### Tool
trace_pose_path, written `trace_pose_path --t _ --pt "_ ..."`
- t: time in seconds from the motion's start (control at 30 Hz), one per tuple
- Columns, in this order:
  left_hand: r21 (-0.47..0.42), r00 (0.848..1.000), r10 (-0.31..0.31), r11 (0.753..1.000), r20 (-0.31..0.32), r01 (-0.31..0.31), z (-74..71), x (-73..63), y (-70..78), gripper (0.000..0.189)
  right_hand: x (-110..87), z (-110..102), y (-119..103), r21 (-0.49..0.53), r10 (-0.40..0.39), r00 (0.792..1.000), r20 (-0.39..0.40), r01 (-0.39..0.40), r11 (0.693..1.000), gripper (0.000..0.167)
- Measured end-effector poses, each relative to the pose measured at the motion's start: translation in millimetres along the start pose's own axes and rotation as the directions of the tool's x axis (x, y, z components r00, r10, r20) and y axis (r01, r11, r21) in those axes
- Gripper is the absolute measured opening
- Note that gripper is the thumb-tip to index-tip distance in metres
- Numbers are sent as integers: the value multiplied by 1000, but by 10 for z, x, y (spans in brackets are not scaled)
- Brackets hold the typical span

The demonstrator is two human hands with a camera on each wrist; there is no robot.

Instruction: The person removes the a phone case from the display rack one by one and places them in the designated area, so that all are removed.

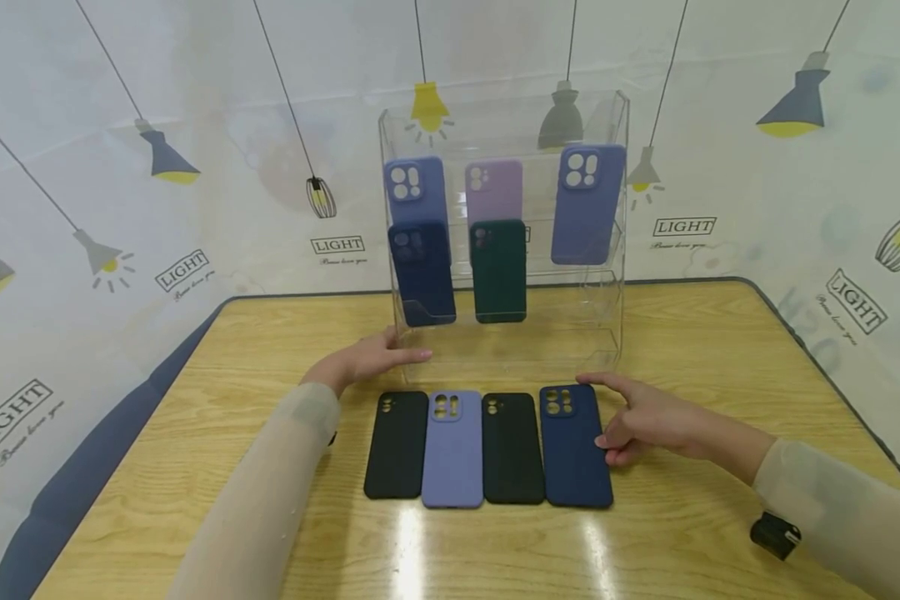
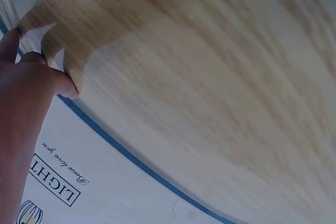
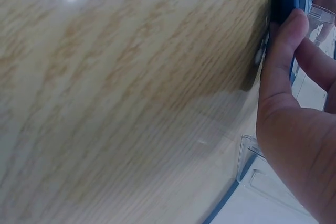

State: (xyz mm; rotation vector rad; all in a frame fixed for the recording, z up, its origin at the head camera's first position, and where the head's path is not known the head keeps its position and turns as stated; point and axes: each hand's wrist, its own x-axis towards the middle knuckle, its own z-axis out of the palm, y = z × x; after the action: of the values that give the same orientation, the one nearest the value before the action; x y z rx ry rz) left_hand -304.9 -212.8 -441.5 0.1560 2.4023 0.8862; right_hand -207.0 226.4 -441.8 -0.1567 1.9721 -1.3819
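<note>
My left hand point(image 1: 363, 357) rests at the lower left edge of a clear plastic display stand point(image 1: 510, 350). Its thumb lies across the stand's lower front, and in the left wrist view its other fingers point(image 2: 65, 83) are spread. My right hand point(image 1: 648, 417) holds a dark blue phone case point(image 1: 576, 458) by its top right corner, index finger on the top edge and thumb on the right side. That case lies flat at the right end of a row with a black case point(image 1: 513, 454), a periwinkle case point(image 1: 453, 458) and another black case point(image 1: 396, 450).
In the stand are a periwinkle case point(image 1: 420, 200), a lilac case point(image 1: 498, 196) and another periwinkle case point(image 1: 588, 212) above; a navy case point(image 1: 426, 283) and a dark green case point(image 1: 500, 279) sit below. Behind the wooden table point(image 1: 720, 358) hangs a lamp-print backdrop point(image 1: 232, 108).
</note>
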Motion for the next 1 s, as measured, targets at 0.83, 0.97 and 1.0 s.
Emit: trace_pose_path --t 0.83,0.97,1.0 --pt "-6 1000 12 1000 -3 -12 3 -2 -10 138 -15 -1 -19 9 42 999 -9 -42 999 100" --pt "-3 1000 10 1000 -1 -10 5 -3 -12 138 -26 -17 -49 -5 38 999 3 -38 999 100" --pt "-5 1000 9 1000 -1 -9 5 -2 -11 138 -29 -26 -60 -10 34 999 4 -33 999 99"
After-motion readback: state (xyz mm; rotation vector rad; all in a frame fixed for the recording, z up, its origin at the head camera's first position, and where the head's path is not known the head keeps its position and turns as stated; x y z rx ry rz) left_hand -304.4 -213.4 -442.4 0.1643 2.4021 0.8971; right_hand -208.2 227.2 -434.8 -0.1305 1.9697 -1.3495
